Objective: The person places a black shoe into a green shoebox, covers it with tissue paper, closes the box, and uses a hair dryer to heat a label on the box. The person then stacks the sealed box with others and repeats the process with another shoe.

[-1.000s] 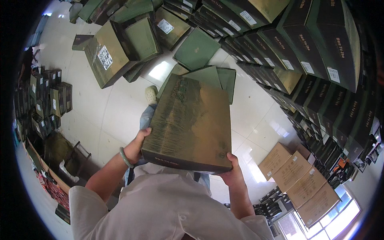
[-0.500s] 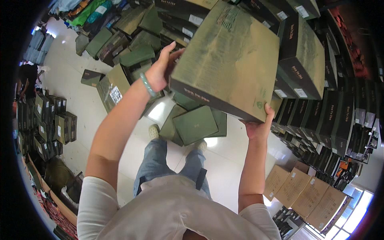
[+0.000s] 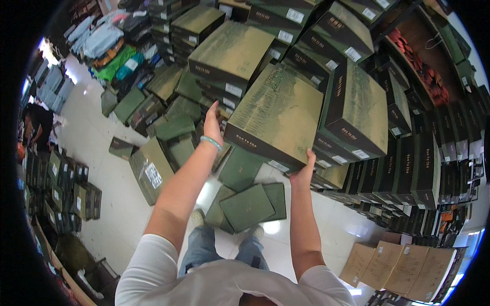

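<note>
A green-and-black lidded cardboard box (image 3: pixel 278 112), patterned like a landscape on top, sits tilted among the stacked boxes in front of me. My right hand (image 3: pixel 305 171) grips its near right corner, thumb up along the edge and the other fingers hidden beneath. Beside the box's left side is my left hand (image 3: pixel 213 127), a bracelet at the wrist, its fingers straight and pointing away; whether it touches the box I cannot tell. Right of the held box stands a similar box (image 3: pixel 357 109) on a stack, and another box (image 3: pixel 232 51) lies beyond to the left.
Loose green box lids (image 3: pixel 247 206) lie on the floor by my feet. An opened box (image 3: pixel 150 168) with a label leans nearby. Rows of boxes (image 3: pixel 393 168) line the right, with brown cartons (image 3: pixel 403 268) behind. At far left, a person (image 3: pixel 38 125) bends near stacked boxes.
The held box has moved away from me and down, against the other stacked boxes. My left hand has come off its left edge, while the right stays on the near corner.
</note>
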`<action>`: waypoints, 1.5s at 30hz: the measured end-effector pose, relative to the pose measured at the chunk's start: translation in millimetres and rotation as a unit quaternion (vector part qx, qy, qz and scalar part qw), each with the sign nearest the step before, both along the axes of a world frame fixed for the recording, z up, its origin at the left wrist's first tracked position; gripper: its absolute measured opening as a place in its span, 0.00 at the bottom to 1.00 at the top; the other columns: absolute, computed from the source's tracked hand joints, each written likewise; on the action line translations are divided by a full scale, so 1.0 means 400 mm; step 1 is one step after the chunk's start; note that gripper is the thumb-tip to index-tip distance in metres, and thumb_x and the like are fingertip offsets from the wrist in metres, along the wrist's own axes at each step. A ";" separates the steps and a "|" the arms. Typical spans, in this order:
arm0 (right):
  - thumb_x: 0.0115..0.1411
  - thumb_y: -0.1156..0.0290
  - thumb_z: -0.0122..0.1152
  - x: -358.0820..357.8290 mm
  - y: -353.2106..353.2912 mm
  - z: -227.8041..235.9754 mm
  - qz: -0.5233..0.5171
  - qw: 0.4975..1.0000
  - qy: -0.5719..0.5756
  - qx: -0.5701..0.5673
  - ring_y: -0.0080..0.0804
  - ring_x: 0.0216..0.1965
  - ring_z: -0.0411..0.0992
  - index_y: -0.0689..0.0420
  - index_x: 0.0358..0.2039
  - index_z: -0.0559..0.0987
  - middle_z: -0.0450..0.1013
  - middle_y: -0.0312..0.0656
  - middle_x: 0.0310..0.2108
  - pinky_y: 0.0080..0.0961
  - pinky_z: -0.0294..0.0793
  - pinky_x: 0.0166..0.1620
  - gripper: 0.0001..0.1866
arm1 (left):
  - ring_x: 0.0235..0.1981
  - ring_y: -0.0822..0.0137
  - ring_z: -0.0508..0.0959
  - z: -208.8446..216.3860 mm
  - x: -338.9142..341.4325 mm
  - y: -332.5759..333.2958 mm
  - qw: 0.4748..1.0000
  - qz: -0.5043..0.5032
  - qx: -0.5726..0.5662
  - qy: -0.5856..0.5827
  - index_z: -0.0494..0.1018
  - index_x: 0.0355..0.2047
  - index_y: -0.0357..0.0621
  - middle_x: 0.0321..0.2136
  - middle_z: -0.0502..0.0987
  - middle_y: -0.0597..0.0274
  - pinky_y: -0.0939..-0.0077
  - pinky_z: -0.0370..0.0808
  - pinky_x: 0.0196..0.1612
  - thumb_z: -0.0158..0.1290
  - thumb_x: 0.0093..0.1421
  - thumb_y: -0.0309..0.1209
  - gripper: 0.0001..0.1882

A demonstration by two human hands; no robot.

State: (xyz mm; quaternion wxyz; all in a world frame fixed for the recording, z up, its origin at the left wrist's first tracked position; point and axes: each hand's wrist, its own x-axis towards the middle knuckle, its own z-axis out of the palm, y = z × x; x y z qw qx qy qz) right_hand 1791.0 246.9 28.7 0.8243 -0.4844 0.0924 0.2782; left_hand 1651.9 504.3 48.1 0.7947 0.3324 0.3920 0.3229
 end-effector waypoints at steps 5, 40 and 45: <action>0.54 0.58 0.64 0.129 0.121 -0.054 -0.133 0.990 -0.045 -0.026 0.43 0.52 0.67 0.62 0.57 0.67 0.67 0.48 0.52 0.39 0.67 0.52 0.34 | 0.58 0.56 0.66 -0.096 -0.028 -0.105 0.999 -0.039 0.009 0.017 0.53 0.66 0.49 0.62 0.61 0.60 0.64 0.65 0.58 0.46 0.65 0.51 0.35; 0.60 0.62 0.54 -0.584 -0.529 -0.614 0.853 0.454 -0.049 -0.252 0.43 0.55 0.67 0.58 0.53 0.73 0.70 0.50 0.54 0.39 0.62 0.59 0.22 | 0.39 0.65 0.79 -0.608 -1.087 -1.156 0.849 -0.201 0.073 0.484 0.70 0.54 0.40 0.39 0.79 0.56 0.70 0.76 0.46 0.46 0.63 0.34 0.20; 0.60 0.64 0.51 -0.224 -0.535 -0.667 0.625 0.441 -0.388 -0.515 0.50 0.48 0.74 0.59 0.46 0.80 0.77 0.49 0.46 0.40 0.74 0.50 0.18 | 0.45 0.54 0.79 -0.611 -1.230 -1.298 0.927 -0.143 -0.045 0.343 0.71 0.54 0.43 0.42 0.79 0.47 0.64 0.74 0.52 0.47 0.62 0.41 0.23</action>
